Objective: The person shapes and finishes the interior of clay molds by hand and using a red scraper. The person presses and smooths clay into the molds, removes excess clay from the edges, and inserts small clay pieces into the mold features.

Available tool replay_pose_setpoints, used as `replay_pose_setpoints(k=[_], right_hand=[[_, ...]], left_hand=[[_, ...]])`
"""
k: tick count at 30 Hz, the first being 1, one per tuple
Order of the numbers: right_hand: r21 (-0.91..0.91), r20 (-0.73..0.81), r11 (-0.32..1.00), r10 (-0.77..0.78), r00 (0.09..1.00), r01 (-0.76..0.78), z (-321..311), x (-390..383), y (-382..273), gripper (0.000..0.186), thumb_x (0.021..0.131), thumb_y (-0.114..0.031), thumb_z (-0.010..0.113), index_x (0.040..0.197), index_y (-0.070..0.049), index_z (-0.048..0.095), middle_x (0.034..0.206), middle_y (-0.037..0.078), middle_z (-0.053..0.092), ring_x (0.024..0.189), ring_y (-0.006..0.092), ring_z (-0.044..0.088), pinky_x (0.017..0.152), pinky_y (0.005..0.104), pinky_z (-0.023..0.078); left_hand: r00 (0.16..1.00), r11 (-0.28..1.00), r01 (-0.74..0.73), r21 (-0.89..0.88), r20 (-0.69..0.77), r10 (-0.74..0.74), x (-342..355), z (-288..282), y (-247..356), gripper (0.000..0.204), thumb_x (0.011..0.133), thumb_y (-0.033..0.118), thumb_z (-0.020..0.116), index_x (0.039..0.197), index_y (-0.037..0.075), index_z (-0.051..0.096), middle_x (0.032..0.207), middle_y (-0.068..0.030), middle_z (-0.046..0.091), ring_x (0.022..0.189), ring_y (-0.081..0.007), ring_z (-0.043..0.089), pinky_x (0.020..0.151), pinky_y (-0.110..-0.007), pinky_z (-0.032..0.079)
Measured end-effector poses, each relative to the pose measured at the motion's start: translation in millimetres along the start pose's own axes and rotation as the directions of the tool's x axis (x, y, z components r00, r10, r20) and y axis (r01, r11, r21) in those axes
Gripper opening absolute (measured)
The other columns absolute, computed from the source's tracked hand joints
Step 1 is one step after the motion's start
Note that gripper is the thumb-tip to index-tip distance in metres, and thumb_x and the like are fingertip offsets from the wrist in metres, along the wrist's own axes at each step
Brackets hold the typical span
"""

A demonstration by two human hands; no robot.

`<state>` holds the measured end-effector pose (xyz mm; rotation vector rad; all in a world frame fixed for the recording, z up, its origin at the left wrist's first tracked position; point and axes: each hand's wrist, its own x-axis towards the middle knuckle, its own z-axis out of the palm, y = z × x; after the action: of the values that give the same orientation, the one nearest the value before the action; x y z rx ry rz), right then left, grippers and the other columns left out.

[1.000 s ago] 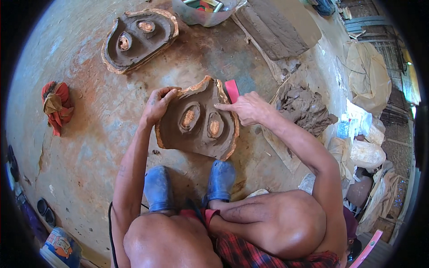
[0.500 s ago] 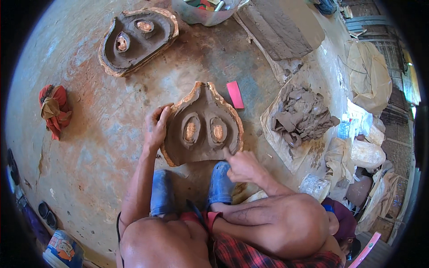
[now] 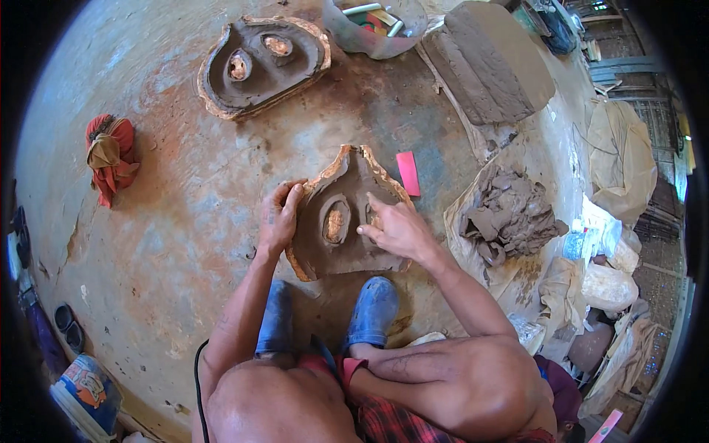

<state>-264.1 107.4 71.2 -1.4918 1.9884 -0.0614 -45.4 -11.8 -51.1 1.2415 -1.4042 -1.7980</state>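
A brown clay mould with two oval hollows lies on the floor in front of my blue shoes. My left hand grips its left rim. My right hand rests on the mould's right side with fingers pressed into the clay by the right hollow. A pink flat scraper lies just beyond the mould's right edge.
A second, similar clay mould lies at the back. A clay slab and a pile of clay lumps on plastic sheet sit to the right. A plastic tub of tools stands behind. A red rag lies left.
The mould has been turned and pulled closer to my feet. My right hand moved from the far right rim, past the near edge, onto the right hollow. My left hand stays on the left rim.
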Motion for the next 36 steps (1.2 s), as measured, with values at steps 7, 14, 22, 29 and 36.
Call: replay_pose_setpoints(k=[7, 14, 22, 29, 36], right_hand=[[-0.303, 0.010, 0.952, -0.053, 0.999, 0.053, 21.3, 5.3, -14.8, 0.076, 0.087, -0.037, 0.080, 0.147, 0.004, 0.055, 0.074, 0.023, 0.073, 0.074, 0.0429, 0.075, 0.067, 0.0550, 0.059], [-0.498, 0.063, 0.845, -0.187, 0.980, 0.193, 33.6, -1.7, -20.2, 0.051, 0.089, -0.026, 0.074, 0.129, 0.005, 0.069, 0.072, 0.021, 0.074, 0.069, 0.0354, 0.076, 0.060, 0.0478, 0.059], [-0.396, 0.469, 0.791, -0.261, 0.844, 0.466, 23.6, -68.1, -23.0, 0.016, 0.087, -0.022, 0.072, 0.081, -0.008, 0.080, 0.075, 0.015, 0.076, 0.071, 0.0290, 0.077, 0.060, 0.0425, 0.061], [-0.037, -0.211, 0.997, 0.063, 0.975, -0.073, -23.2, -58.1, 15.6, 0.043, 0.093, -0.047, 0.076, 0.085, -0.005, 0.079, 0.077, 0.018, 0.070, 0.073, 0.0330, 0.070, 0.068, 0.0413, 0.054], [0.327, -0.340, 0.940, 0.213, 0.916, -0.097, -6.9, -40.4, 36.6, 0.024, 0.091, -0.022, 0.079, 0.086, 0.001, 0.076, 0.083, 0.019, 0.070, 0.076, 0.0328, 0.070, 0.071, 0.0433, 0.053]], left_hand=[[1.000, 0.998, 0.011, 0.067, 0.004, -0.011, -1.5, -0.9, 4.5, 0.032, 0.109, 0.025, 0.059, 0.125, 0.002, 0.075, 0.107, -0.0083, 0.076, 0.102, -0.0136, 0.066, 0.095, -0.033, 0.051], [1.000, 0.998, -0.019, 0.055, 0.008, 0.019, -1.6, -3.3, 4.1, 0.032, 0.108, 0.023, 0.059, 0.124, 0.000, 0.075, 0.108, -0.0088, 0.077, 0.101, -0.0135, 0.067, 0.094, -0.032, 0.052], [1.000, 1.000, -0.015, 0.025, 0.027, 0.014, 2.5, -0.4, 3.2, 0.031, 0.109, 0.022, 0.059, 0.124, 0.000, 0.074, 0.109, -0.0086, 0.077, 0.102, -0.0138, 0.067, 0.093, -0.032, 0.052], [0.999, 1.000, -0.019, -0.013, 0.035, 0.019, 1.1, -4.0, -3.4, 0.032, 0.109, 0.023, 0.058, 0.126, -0.001, 0.073, 0.112, -0.0083, 0.076, 0.103, -0.0143, 0.066, 0.096, -0.032, 0.051], [0.999, 0.998, 0.021, -0.061, -0.043, -0.024, -14.1, 8.6, -8.0, 0.032, 0.110, 0.024, 0.058, 0.125, 0.000, 0.073, 0.105, -0.0059, 0.075, 0.099, -0.0133, 0.065, 0.094, -0.032, 0.052]])
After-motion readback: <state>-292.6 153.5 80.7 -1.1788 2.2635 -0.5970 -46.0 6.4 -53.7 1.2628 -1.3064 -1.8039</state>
